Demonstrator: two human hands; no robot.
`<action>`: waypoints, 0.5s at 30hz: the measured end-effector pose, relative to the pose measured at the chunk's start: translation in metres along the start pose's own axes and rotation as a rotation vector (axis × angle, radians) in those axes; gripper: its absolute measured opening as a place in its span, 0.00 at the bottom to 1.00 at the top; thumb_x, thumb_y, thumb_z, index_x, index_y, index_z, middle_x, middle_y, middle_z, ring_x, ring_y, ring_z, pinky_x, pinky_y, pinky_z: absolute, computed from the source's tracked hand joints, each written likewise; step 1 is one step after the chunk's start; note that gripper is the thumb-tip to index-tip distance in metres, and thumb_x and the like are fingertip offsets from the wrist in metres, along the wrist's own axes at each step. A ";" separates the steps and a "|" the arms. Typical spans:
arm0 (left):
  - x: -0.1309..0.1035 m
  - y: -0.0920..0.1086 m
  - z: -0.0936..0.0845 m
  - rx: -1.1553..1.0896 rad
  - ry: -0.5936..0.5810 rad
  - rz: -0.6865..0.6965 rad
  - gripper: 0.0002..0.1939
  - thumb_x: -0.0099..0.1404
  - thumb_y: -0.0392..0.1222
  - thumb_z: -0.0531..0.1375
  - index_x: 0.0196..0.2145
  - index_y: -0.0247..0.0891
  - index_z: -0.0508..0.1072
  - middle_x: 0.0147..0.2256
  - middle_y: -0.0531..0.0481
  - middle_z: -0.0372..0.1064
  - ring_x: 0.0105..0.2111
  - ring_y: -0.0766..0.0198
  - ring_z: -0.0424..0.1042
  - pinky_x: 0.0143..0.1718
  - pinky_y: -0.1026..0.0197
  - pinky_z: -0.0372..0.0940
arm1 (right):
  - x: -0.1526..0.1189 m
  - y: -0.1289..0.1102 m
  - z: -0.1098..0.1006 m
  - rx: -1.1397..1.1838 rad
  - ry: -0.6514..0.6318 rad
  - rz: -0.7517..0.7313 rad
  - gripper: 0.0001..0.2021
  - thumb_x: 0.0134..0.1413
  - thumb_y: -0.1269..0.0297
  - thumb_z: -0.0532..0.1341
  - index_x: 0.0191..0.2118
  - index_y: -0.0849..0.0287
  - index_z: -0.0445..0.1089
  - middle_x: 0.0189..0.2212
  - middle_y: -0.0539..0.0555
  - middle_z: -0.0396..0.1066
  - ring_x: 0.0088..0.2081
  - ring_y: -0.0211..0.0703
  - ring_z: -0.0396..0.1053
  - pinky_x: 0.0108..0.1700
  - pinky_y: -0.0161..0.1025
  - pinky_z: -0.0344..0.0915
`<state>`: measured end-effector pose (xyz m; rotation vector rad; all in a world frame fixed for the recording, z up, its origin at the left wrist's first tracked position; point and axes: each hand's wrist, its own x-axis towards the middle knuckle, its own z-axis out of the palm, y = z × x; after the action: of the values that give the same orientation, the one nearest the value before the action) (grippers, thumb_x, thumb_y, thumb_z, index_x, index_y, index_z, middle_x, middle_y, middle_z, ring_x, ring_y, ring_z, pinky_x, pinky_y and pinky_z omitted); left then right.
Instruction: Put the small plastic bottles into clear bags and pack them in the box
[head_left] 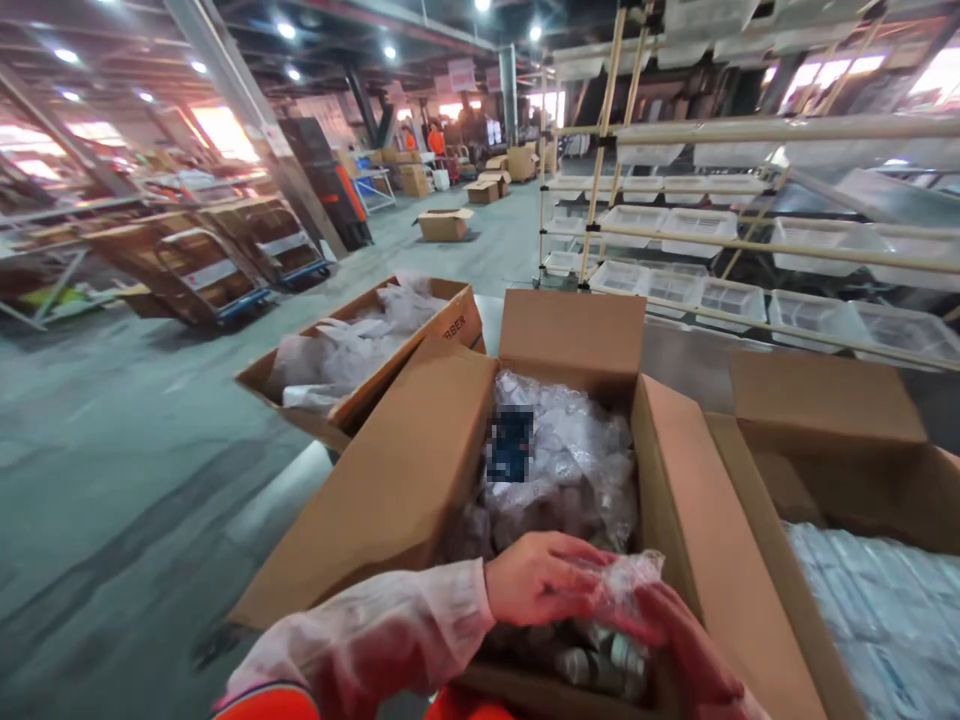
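My left hand (pixel 536 578) reaches over the near part of an open cardboard box (pixel 405 480), its fingers closed on a crumpled clear plastic bag (pixel 634 575). On the other side of the bag, my right hand (pixel 679 625) grips it too, partly smeared by motion. What the bag contains is too blurred to make out. Beneath my hands, the box holds several clear-wrapped items (pixel 570 435). Small whitish cylindrical pieces (pixel 596 665) show near its front wall. A dark, pixelated rectangle (pixel 511 445) lies on top of the wrapped items.
To the right stands another open box (pixel 829 400) with rows of clear-wrapped items (pixel 877 600). A box of loose plastic bags (pixel 360 345) sits at the left. Behind are a rack (pixel 600 150) with white bins (pixel 697 230), carts (pixel 217 260) and a floor box (pixel 444 226).
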<state>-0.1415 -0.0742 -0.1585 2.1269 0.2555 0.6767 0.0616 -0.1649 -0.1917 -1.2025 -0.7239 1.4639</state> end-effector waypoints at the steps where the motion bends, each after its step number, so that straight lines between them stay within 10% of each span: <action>1: -0.004 -0.003 0.003 -0.056 0.069 -0.052 0.14 0.62 0.47 0.58 0.37 0.37 0.79 0.48 0.38 0.72 0.48 0.55 0.72 0.50 0.57 0.66 | 0.000 -0.004 0.000 -0.106 -0.010 -0.085 0.21 0.39 0.53 0.69 0.43 0.55 0.75 0.44 0.59 0.74 0.43 0.52 0.73 0.42 0.44 0.70; 9: -0.013 -0.023 0.021 -0.458 0.264 -0.841 0.26 0.54 0.60 0.60 0.35 0.31 0.79 0.25 0.47 0.73 0.23 0.61 0.70 0.25 0.60 0.67 | -0.006 -0.004 0.027 -1.076 -0.031 -0.351 0.32 0.35 0.64 0.70 0.53 0.54 0.70 0.49 0.60 0.72 0.50 0.59 0.68 0.54 0.50 0.63; 15: -0.019 -0.007 0.026 -0.096 0.363 -0.542 0.16 0.63 0.51 0.56 0.34 0.40 0.79 0.36 0.48 0.78 0.37 0.59 0.76 0.40 0.63 0.71 | -0.016 -0.006 0.041 -1.314 -0.020 -0.283 0.24 0.43 0.57 0.67 0.50 0.52 0.70 0.42 0.52 0.75 0.43 0.49 0.71 0.46 0.41 0.65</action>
<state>-0.1428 -0.0958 -0.1834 1.7179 0.9382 0.7212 0.0238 -0.1719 -0.1689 -1.8887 -1.9193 0.6502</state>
